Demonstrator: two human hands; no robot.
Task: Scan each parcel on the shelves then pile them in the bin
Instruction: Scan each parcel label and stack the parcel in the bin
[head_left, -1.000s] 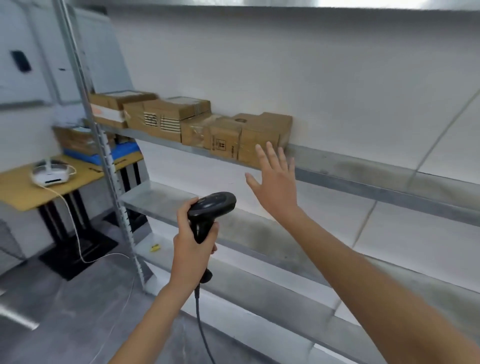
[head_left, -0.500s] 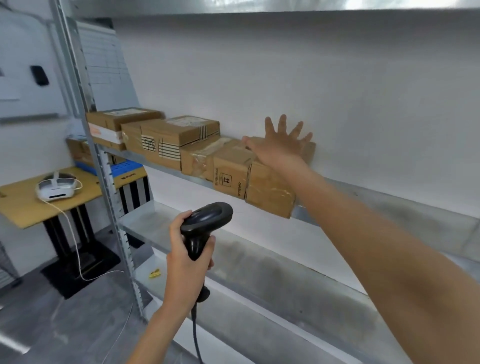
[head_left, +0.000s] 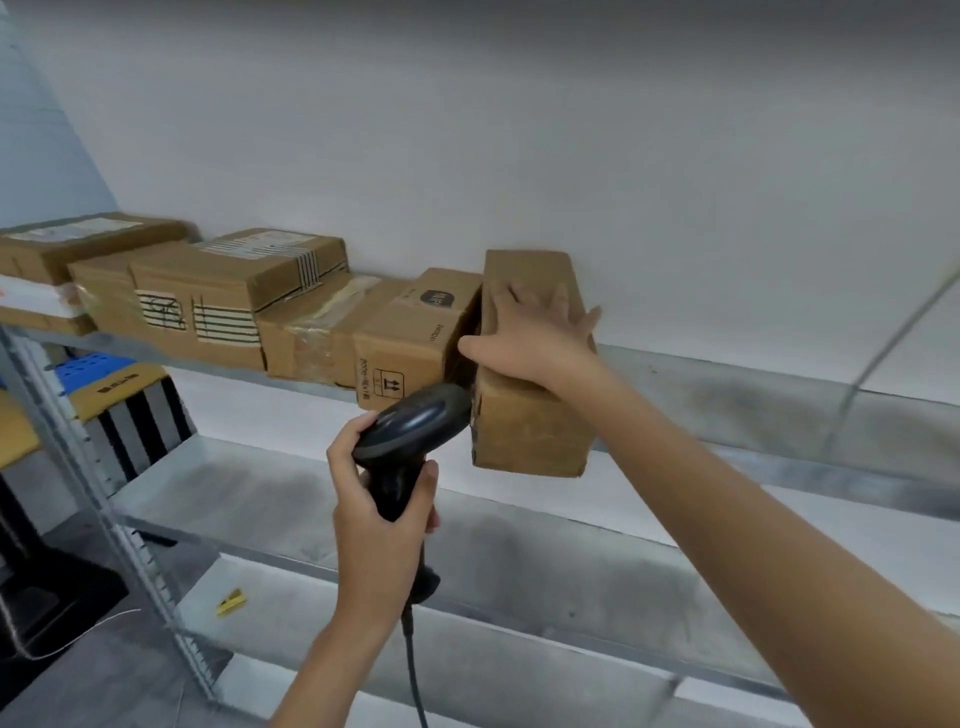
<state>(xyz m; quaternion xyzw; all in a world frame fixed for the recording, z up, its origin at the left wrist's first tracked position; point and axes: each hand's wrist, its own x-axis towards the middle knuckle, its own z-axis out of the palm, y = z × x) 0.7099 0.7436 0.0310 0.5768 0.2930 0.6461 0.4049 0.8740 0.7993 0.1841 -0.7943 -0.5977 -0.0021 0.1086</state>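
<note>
The end cardboard parcel (head_left: 524, 415) is gripped by the right hand (head_left: 530, 338); the barcode scanner (head_left: 410, 436) is clasped by the left hand (head_left: 379, 525).

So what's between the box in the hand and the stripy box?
Head view: two boxes, a taped box then a printed box, sit between the held box and the stripy box.
</note>
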